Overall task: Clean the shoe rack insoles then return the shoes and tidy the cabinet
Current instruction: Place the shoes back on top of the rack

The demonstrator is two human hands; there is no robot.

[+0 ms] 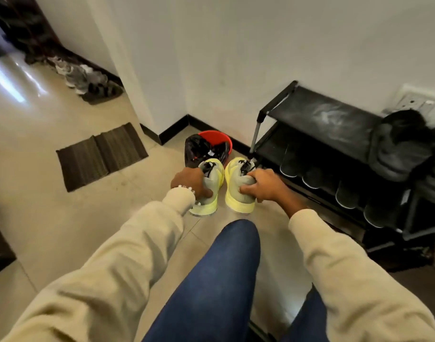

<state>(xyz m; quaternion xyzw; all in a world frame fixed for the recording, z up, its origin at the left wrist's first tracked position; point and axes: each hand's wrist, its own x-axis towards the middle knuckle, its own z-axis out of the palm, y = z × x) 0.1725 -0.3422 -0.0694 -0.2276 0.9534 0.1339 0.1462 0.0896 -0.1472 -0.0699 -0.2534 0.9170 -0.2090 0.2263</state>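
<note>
Floor: pale tiles, open to the left and centre, bounded far by a white wall with dark skirting; wall corner juts out at far centre. Brown ribbed mat lying flat on the left, well apart from the shoes. Row of further shoes along the far-left wall, blurred.

Shoe rack: black, metal posts, right side, against the wall. Top shelf dusty and pale-smeared at its left part; dark footwear piled at its right end. Lower shelf holding a row of dark soles or insoles (exact kind not discernible), edges pointing near. Narrow strip of floor between rack front and knee.

Red bucket: in the corner, just left of the rack, black bag draped over its near-left rim.

Left shoe and right shoe: yellow-green trainers, grey heels, black laces, side by side on the floor, toes far, just near of the bucket, slightly apart from each other.

Left hand: fingers curled over the heel collar of the left shoe, thumb pressed on the heel; beaded bracelet at the wrist.

Right hand: fingers and thumb wrapped round the heel of the right shoe.

Sleeves beige; knee in blue denim at near centre.

Wall socket above the rack's right end. Writing: none legible.
</note>
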